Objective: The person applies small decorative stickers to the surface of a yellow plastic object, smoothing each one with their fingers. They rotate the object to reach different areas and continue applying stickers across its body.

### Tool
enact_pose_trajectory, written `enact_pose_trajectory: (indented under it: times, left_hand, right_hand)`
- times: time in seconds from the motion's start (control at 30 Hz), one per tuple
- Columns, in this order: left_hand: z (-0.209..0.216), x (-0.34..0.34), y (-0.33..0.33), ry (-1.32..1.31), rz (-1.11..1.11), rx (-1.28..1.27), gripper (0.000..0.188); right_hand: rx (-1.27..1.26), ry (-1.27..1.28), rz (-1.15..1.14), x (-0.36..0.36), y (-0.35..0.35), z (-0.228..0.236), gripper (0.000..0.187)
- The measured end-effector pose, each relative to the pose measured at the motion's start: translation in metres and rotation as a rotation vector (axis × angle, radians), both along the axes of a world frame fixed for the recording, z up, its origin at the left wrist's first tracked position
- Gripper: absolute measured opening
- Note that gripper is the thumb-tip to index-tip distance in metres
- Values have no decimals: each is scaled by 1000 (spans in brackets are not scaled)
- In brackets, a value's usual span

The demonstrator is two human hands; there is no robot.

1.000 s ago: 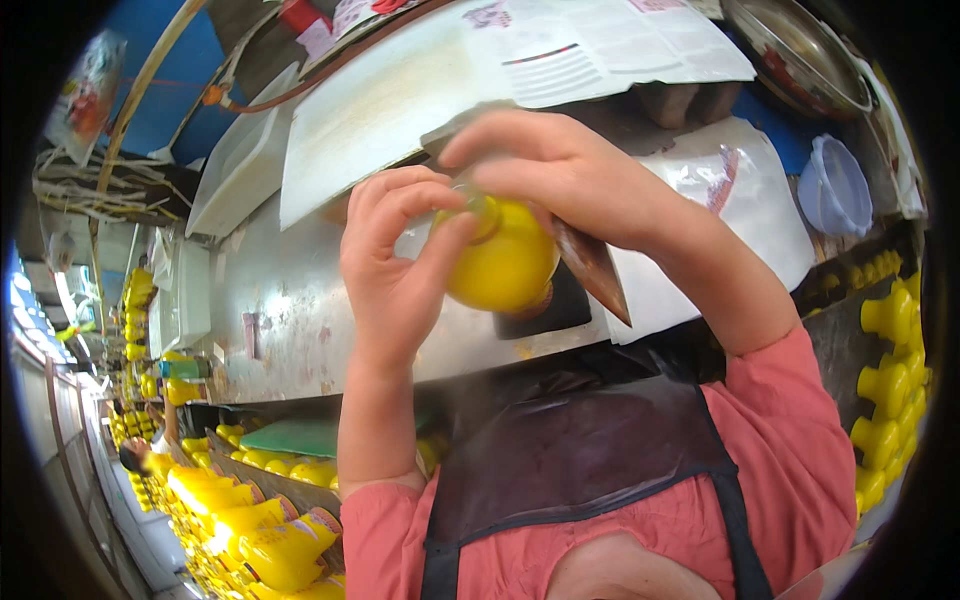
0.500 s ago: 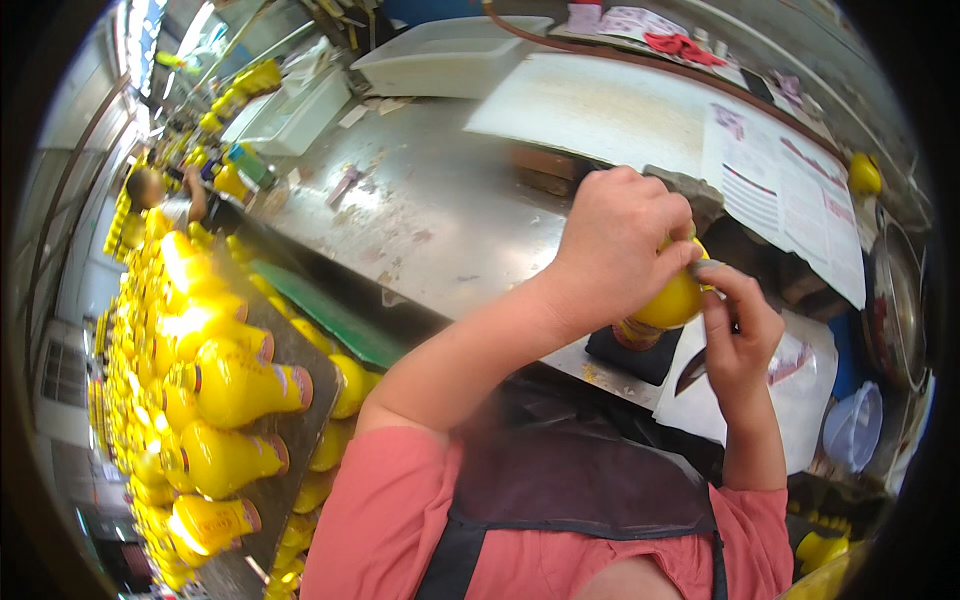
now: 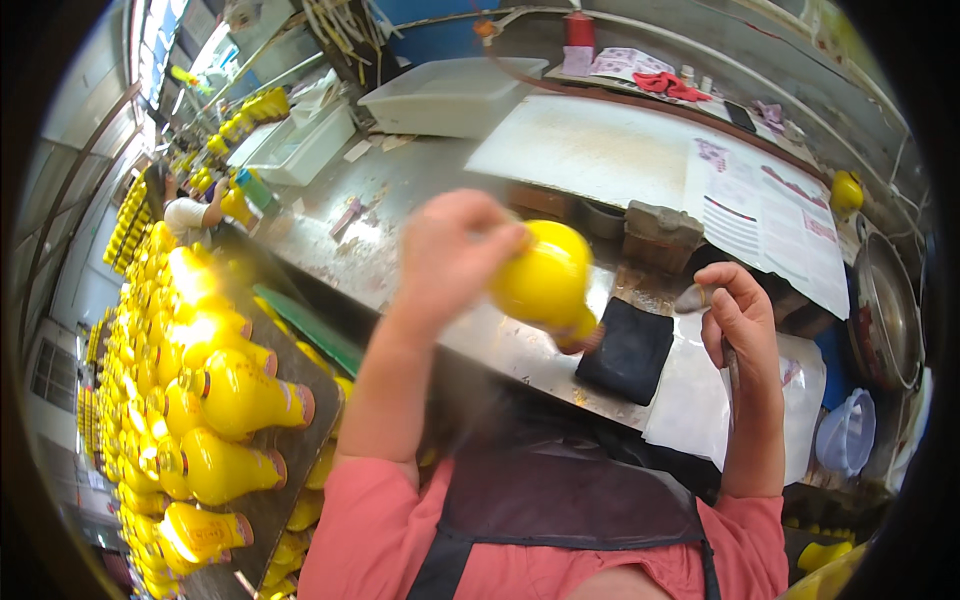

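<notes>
My left hand, slightly blurred, grips a glossy yellow vase at its top end. The vase is tilted in the air, its narrow, pinkish-banded foot pointing down and right beside a folded black cloth pad. Farther right, my right hand is closed on a slim tool with a rounded grey tip; its exact kind is unclear. The tool's tip is apart from the vase. Many similar yellow vases stand in rows on a board at the left.
A grey block sits behind the pad, next to a white board with printed sheets. White plastic tubs stand at the back. A metal pan and a pale blue basket are at the right. Another person is at far left.
My left hand has lifted the vase off the black pad and carried it left, tilting it. My right hand has come away from the vase, still holding the tool.
</notes>
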State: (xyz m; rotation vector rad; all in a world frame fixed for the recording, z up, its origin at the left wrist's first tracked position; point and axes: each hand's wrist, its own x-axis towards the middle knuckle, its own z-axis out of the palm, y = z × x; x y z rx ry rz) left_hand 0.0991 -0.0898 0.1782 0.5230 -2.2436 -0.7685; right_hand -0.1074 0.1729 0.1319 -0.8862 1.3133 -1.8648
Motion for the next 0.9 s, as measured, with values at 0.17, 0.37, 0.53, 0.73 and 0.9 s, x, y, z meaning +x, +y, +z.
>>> enact_pose_trajectory:
  times: [0.17, 0.37, 0.53, 0.73, 0.9]
  left_hand:
    - [16, 2, -76, -154, 417, -302, 15]
    - [-25, -17, -229, -225, 617, -492, 23]
    - [-63, -50, -369, -183, 399, -231, 33]
    - [-100, -114, -429, -384, 396, -378, 46]
    - [-125, -143, -430, -305, 415, -556, 46]
  right_hand:
    - [141, -95, -250, -17, 19, -36, 43]
    - [273, -284, -397, -14, 55, -65, 64]
    - [405, -301, -596, 11, 80, -73, 62]
    - [522, -239, -899, 36, 143, -46, 57]
    - [876, -58, -1331, 81, 239, -26, 35]
